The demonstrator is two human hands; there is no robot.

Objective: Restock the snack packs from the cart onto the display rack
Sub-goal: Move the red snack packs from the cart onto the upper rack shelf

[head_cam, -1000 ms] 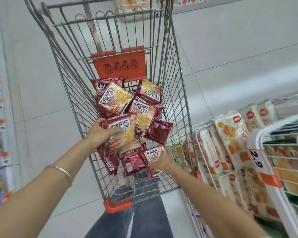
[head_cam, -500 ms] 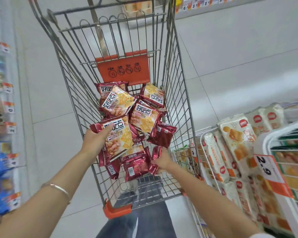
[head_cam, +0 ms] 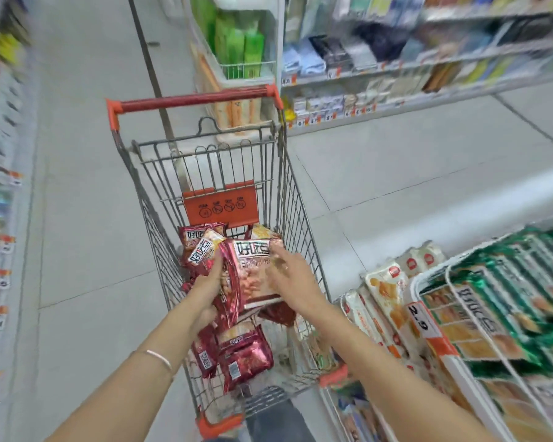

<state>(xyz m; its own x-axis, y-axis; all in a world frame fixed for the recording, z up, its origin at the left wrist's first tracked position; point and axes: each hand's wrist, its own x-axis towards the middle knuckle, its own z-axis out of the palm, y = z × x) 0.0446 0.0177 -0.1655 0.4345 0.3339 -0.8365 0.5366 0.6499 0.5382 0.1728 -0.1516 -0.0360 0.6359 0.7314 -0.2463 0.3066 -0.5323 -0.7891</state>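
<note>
Your left hand (head_cam: 208, 283) is inside the cart (head_cam: 160, 231), near its middle, fingers curled round the left edge of a bunch of snack packs (head_cam: 253, 282) that stands up above the rest of the load. Your right hand (head_cam: 289, 277) lies on the face of the front pack of that bunch, on the side toward the cart's right wall. Its fingers look fairly straight and spread rather than clenched, though blur softens them. More red loose packs (head_cam: 243, 355) lie on the cart floor at the end nearest you, and others are piled at the far end under the orange flap (head_cam: 219, 204). A thin bracelet (head_cam: 160, 358) sits on your left wrist, outside the cart's left wall. The display rack (head_cam: 411, 290) stands just beside the cart's right wall, with pale packs and green-edged packs (head_cam: 498, 301) in it and a price tag (head_cam: 419, 320) reading 2.9.
</note>
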